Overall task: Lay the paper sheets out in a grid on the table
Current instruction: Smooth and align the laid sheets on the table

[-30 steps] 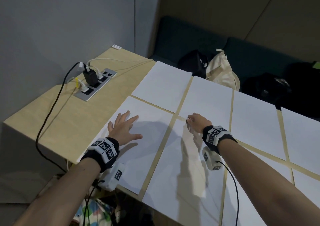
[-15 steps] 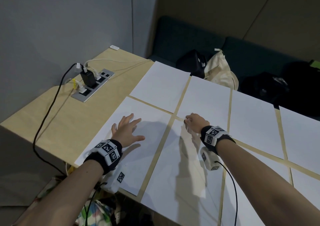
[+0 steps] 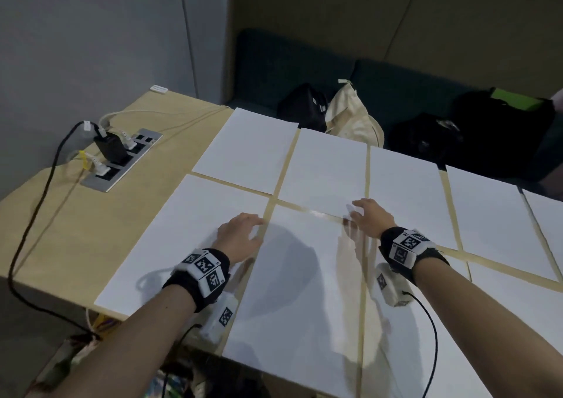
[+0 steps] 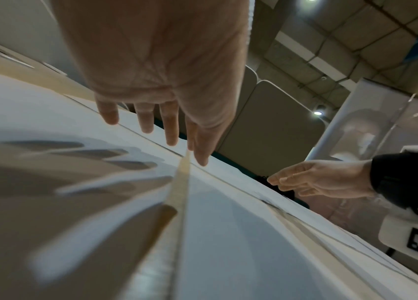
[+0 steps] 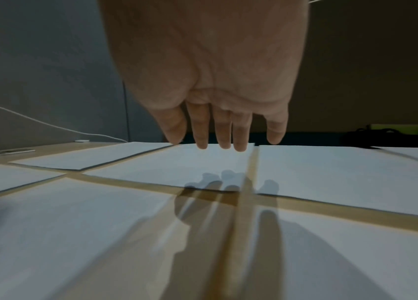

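The table (image 3: 76,233) carries the grid: white paper sheets in 2 rows, with thin strips of bare wood between them. The near sheet (image 3: 298,291) between the 2 hands looks like the one being squared up; its near edge reaches the table's near edge and may slightly overhang it. The sheet to its left (image 3: 182,239) ends close to that same edge.

The left hand (image 3: 240,239) is spread, fingers straight, holding nothing. In the left wrist view its fingertips (image 4: 172,140) hover over the gap (image 3: 259,245) between these 2 sheets, and I cannot tell if they touch. The right hand (image 3: 370,218) is also loose and empty, fingers extended over the far right corner of the near sheet, where 4 sheets meet.

To do this step well, I judge the flat fingers should press lightly and slide the sheet, not pinch it, until both gaps match those of the far row. Paper this thin will likely buckle if pushed from an edge, so move it from inside the corners.

Free room lies to the left, where bare wood runs up to the power strip (image 3: 122,160) and its cables (image 3: 39,215). Beyond the far edge, bags (image 3: 353,117) sit near the back row.
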Action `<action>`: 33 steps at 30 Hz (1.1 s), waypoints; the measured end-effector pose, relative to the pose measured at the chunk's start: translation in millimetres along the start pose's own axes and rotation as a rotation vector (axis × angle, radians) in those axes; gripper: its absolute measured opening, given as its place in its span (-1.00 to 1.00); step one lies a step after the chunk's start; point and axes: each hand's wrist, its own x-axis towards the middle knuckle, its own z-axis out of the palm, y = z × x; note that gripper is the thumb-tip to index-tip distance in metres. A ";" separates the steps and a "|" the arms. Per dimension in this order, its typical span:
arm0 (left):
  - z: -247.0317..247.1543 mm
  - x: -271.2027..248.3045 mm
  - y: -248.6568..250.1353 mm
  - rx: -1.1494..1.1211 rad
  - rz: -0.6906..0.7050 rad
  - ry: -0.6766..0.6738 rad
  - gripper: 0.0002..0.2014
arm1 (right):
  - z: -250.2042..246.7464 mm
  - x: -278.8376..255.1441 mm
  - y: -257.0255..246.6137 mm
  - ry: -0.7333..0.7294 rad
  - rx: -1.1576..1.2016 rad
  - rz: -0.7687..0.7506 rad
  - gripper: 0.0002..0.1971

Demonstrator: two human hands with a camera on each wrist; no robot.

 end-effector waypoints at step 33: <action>131.1 81.7 231.8 0.548 0.174 -0.319 -0.52 | -12.5 -24.5 185.4 -0.032 -0.022 0.121 -0.84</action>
